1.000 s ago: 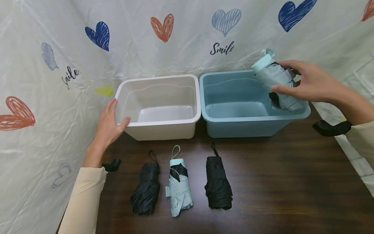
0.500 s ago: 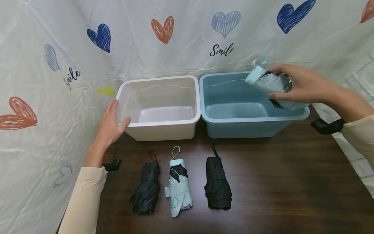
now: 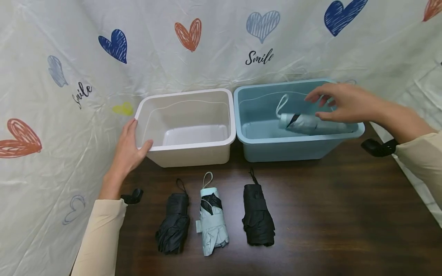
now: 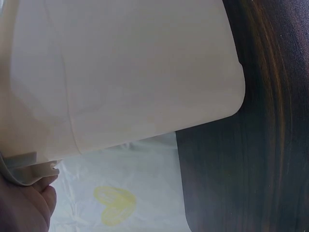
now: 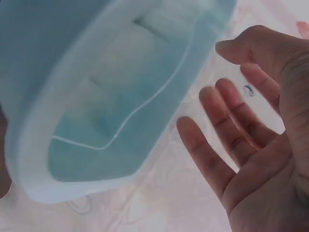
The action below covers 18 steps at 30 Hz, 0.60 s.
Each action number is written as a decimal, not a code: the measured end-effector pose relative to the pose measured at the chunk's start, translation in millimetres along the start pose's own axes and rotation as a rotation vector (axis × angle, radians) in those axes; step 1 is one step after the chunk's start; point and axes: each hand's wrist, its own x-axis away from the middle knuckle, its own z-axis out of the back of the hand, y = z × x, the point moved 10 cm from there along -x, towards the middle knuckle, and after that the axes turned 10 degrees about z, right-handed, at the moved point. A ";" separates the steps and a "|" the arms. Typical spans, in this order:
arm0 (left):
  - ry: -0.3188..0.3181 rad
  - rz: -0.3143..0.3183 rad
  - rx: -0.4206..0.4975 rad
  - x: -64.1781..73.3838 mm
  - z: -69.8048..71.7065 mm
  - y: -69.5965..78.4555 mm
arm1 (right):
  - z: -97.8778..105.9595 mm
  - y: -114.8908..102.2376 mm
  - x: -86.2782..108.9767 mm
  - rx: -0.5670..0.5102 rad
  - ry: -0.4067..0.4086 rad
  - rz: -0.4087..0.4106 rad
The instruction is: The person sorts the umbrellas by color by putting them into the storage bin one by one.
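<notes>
A folded pale-blue umbrella (image 3: 307,125) with a wrist loop lies in the blue bin (image 3: 297,149). Above it my right hand (image 3: 348,101) is spread, thumb apart from the fingers and nothing between them. The right wrist view shows the same hand (image 5: 260,135) beside the bin's rim (image 5: 91,187). My left hand (image 3: 129,147) holds the front left corner of the off-white bin (image 3: 190,156), thumb along the front rim. In the left wrist view, its fingers (image 4: 47,197) bend under the rim, next to the bin's side wall (image 4: 145,72).
On the dark wooden table (image 3: 328,214), in front of the bins, lie a black folded umbrella (image 3: 173,224), a pale-blue one (image 3: 212,224) and another black one (image 3: 258,218). A white sheet with printed hearts (image 3: 214,73) hangs behind. The two bins stand side by side.
My right hand has lowered the pale-blue umbrella into the blue bin and let go of it; the fingers have spread. My left hand stays at the off-white bin's corner.
</notes>
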 end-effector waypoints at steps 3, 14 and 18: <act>-0.006 0.006 -0.004 1.0 0.5 -2.1 | 4.7 -4.4 -0.4 -0.001 0.035 0.014; -0.032 -0.002 -0.007 -2.7 -2.0 0.7 | 9.7 -39.4 13.4 0.059 0.137 0.033; -0.041 -0.010 0.005 0.5 -0.8 0.0 | 10.2 -61.0 19.5 0.036 0.229 0.071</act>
